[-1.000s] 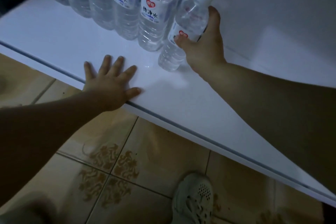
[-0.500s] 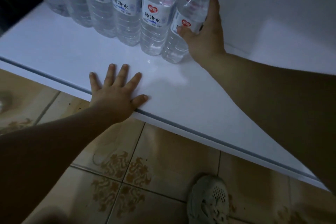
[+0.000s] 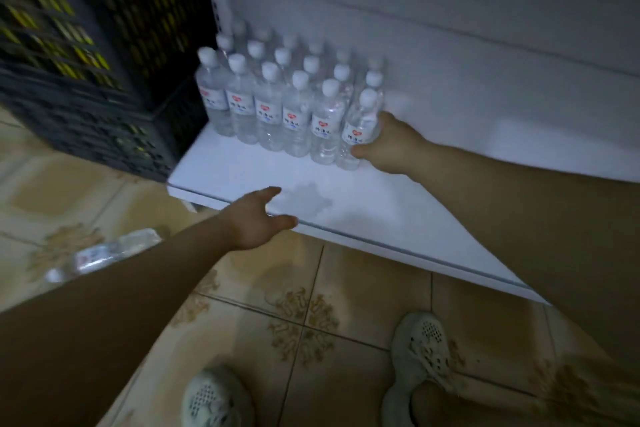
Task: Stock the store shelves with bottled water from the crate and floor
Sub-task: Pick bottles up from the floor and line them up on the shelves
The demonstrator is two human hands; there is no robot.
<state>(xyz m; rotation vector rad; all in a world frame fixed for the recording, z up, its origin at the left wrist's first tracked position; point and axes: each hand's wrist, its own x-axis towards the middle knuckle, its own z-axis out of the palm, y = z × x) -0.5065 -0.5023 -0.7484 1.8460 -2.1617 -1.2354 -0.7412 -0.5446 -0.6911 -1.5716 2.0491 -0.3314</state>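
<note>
Our right hand grasps the end bottle, thumb in front and fingers behind. It stands upright on the shelf, at the 3 o'clock end of the front row. The other bottles stand packed in rows from its 9 to 11 o'clock. Our left hand is at the shelf's front edge, at 7 o'clock, fingers loose, holding nothing. A loose bottle lies on the floor at 8 o'clock, below the crate.
</note>
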